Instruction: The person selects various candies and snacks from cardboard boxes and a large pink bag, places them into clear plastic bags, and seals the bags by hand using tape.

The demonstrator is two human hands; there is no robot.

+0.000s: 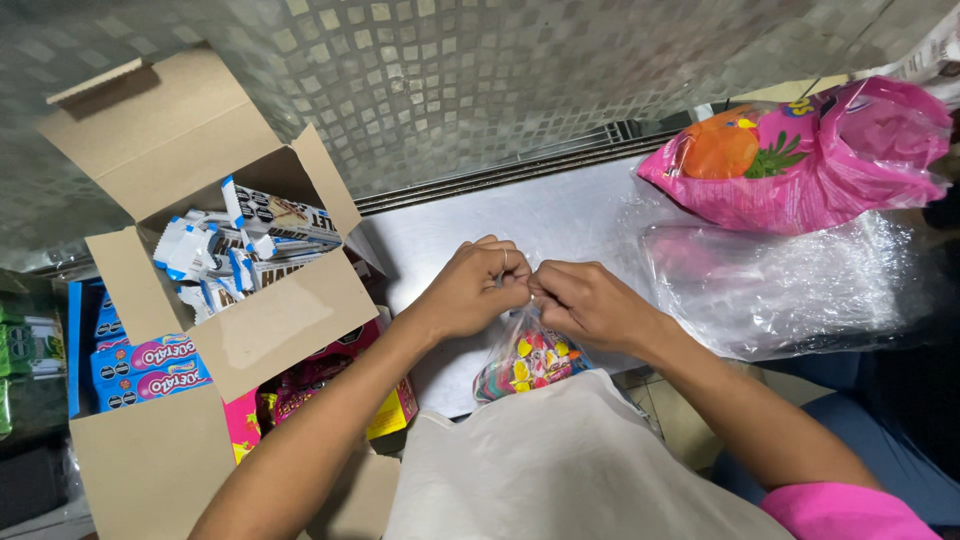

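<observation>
Head camera looks down on the small clear bag of colourful candies (pixel 527 362) that you hold just above the near edge of the steel counter (pixel 520 215), right in front of your white apron (pixel 570 470). Your left hand (pixel 470 290) and your right hand (pixel 590 303) meet at the neck of that bag, fingertips touching, both pinching the gathered plastic at its top; the filled part of the bag hangs below your knuckles. A ring shows on one finger of your left hand. To your right on the counter lies a large crumpled clear plastic bag (pixel 790 290), and behind it, touching it, a pink snack bag (pixel 810 160) printed with an orange fruit. To your left, well apart from your hands, an open cardboard box (pixel 240 300) holds blue-and-white wrapped bars (pixel 235 250) in a loose heap. Beside and below that box you see blue packets with pink labels (pixel 145 368), and under its near flap some pink and yellow packets (pixel 320 385). A wall of small grey tiles (pixel 480 80) rises behind the counter.
</observation>
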